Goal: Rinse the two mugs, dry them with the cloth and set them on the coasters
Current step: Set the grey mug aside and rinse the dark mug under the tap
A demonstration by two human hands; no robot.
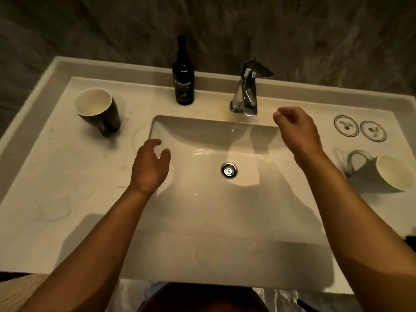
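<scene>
Both hands are held over the sink [265,199], and nothing is held in either one. The left hand [149,170] is spread wide with loose fingers, above the left edge of the sink. The right hand [297,131] is half curled and is held up close to the tap [246,91], at the back of the sink. No water can be seen running from the tap.

The dark mug [99,111] is left standing on the table [56,176], to the left of the sink. The grey mug [380,172] is left on the table to the right of the sink. Two round coasters [360,129] are laid behind the grey mug, and nothing is set on them. No cloth can be seen. A dark bottle [183,82] is stood behind the sink.

It looks like almost nothing is done yet. Both mugs still need to be rinsed, dried and put on the coasters.
</scene>
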